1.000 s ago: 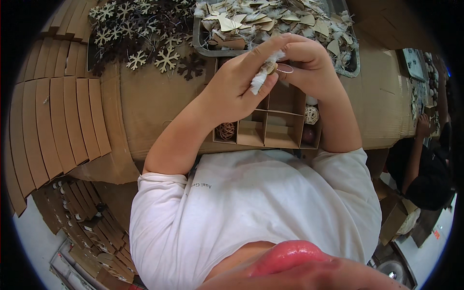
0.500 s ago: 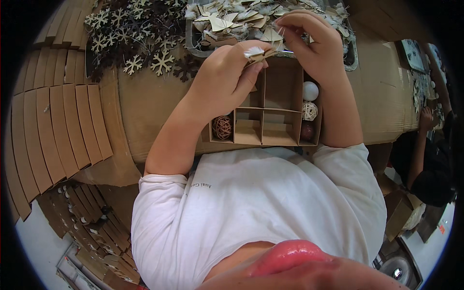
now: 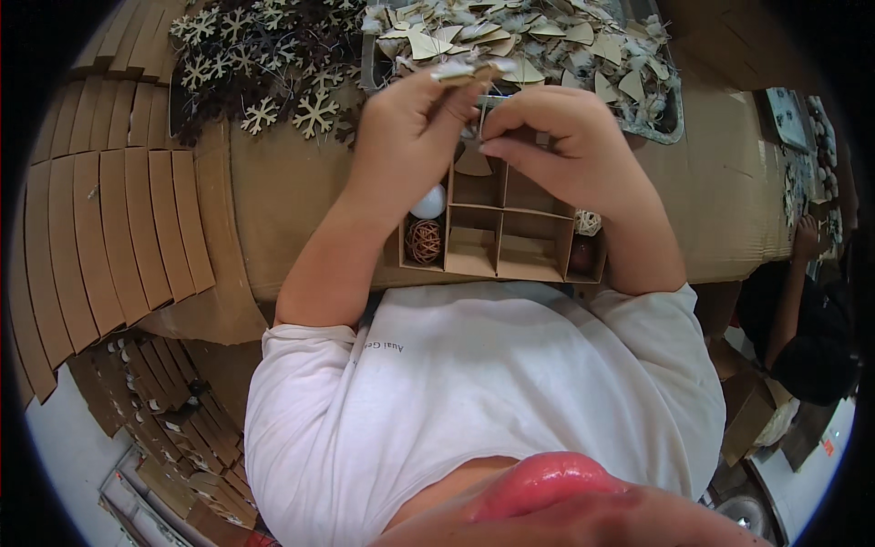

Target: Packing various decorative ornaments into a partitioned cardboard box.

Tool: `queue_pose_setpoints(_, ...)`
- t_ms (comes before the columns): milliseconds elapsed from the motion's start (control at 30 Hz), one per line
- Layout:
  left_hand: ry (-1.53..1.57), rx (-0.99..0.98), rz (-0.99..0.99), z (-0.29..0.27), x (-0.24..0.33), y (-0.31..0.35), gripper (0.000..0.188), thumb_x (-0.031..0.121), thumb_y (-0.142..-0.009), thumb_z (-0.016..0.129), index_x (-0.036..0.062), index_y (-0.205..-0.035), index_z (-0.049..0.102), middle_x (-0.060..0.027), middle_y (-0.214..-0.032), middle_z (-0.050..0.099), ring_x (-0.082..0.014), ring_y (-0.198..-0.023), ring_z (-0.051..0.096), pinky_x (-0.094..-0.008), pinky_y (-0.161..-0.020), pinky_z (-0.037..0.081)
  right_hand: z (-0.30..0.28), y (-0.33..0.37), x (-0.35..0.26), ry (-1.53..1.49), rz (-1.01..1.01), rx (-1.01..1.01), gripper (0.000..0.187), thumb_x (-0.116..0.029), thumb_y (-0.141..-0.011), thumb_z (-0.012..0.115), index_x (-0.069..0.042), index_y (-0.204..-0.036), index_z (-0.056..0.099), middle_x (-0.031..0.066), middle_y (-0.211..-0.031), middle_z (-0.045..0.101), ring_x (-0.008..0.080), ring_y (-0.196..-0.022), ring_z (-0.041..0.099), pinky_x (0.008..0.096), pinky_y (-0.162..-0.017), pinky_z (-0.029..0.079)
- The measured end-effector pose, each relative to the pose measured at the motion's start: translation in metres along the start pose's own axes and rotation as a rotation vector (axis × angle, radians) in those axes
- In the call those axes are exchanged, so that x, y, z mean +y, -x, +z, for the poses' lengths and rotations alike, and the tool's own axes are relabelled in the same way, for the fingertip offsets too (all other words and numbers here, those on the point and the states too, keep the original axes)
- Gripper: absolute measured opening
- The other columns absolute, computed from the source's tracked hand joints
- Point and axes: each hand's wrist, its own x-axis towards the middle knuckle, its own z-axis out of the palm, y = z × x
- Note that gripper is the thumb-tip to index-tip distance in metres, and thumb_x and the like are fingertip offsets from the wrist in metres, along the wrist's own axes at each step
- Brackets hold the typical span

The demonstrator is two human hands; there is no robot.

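Above the far side of a divided cardboard box (image 3: pixel 474 271), my left hand (image 3: pixel 406 123) is closed on a thin wooden ornament (image 3: pixel 456 75) with white fluff. Close beside it, my right hand (image 3: pixel 561 141) pinches a thin pale strand (image 3: pixel 483 117) that runs down from the ornament. Along the box's left side lie a white ball (image 3: pixel 428 201) and a brown wicker ball (image 3: pixel 424 241). On its right are a cream wicker ball (image 3: pixel 588 221) and a dark brown ball (image 3: pixel 581 254). A flat wooden piece (image 3: pixel 474 164) shows in a far compartment; my hands partly cover that end.
A grey tray (image 3: pixel 676 118) heaped with wooden ornaments stands at the back. Dark and pale snowflakes (image 3: pixel 264 68) are piled to its left. Rows of cardboard boxes (image 3: pixel 109 228) line the left side. A co-worker's arm (image 3: pixel 788 301) is at the far right.
My right hand has come down and left from the tray, nearer my left hand. My left hand has shifted slightly left with the ornament. The left white ball now shows; the right one is hidden.
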Motion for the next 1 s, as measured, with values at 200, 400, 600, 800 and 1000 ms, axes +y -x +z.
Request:
queue_pose_setpoints(200, 0.791, -0.158, -0.221, 0.01, 0.013, 0.009, 0.027, 0.012, -0.096, 0.049, -0.0036, -0.117, 0.057, -0.01, -0.112, 0.061, -0.015, -0.105, 0.055, -0.0272, -0.093, 0.043, 0.013, 0.003, 0.006, 0.242, -0.092, 0.136, 0.01, -0.013, -0.072, 0.069, -0.007, -0.079, 0.064, 0.0092, -0.072, 0.062, 0.0281, -0.066, 0.061, 0.036, -0.06, 0.05)
queue_pose_setpoints(400, 0.708, -0.162, -0.152, 0.015, 0.015, 0.011, 0.027, 0.011, -0.097, 0.047, -0.0042, -0.118, 0.056, -0.0102, -0.112, 0.062, -0.0149, -0.104, 0.056, -0.028, -0.092, 0.044, 0.013, 0.006, 0.0, 0.362, -0.114, 0.126, 0.01, -0.013, -0.072, 0.068, -0.007, -0.074, 0.061, 0.0079, -0.067, 0.059, 0.0294, -0.062, 0.06, 0.0382, -0.054, 0.049)
queue_pose_setpoints(600, 0.631, -0.09, -0.065, 0.011, 0.01, 0.008, 0.027, 0.012, -0.097, 0.047, -0.0041, -0.116, 0.057, -0.0106, -0.11, 0.064, -0.0164, -0.099, 0.061, -0.027, -0.087, 0.049, 0.01, 0.003, 0.005, 0.195, -0.129, 0.118, 0.01, -0.012, -0.075, 0.07, -0.005, -0.079, 0.064, 0.011, -0.076, 0.065, 0.0247, -0.068, 0.064, 0.0343, -0.058, 0.051)
queue_pose_setpoints(800, 0.618, -0.345, -0.241, -0.004, 0.03, 0.009, 0.034, 0.02, -0.097, 0.046, -0.006, -0.119, 0.051, -0.0191, -0.113, 0.06, -0.0293, -0.092, 0.066, -0.033, -0.076, 0.056, -0.025, 0.007, 0.029, -0.434, -0.013, 0.119, 0.02, -0.009, -0.083, 0.066, 0.001, -0.101, 0.064, 0.0041, -0.088, 0.064, 0.0092, -0.075, 0.059, 0.0251, -0.061, 0.05)
queue_pose_setpoints(1000, 0.837, -0.728, -0.439, -0.008, 0.026, 0.018, 0.044, 0.023, -0.089, 0.061, -0.009, -0.118, 0.051, -0.0178, -0.1, 0.064, -0.0276, -0.07, 0.068, -0.0318, -0.06, 0.057, -0.014, 0.001, 0.036, -0.918, -0.113, -0.316, 0.045, -0.022, -0.086, 0.06, 0.006, -0.12, 0.053, 0.0255, -0.126, 0.05, 0.0364, -0.113, 0.052, 0.044, -0.092, 0.044)
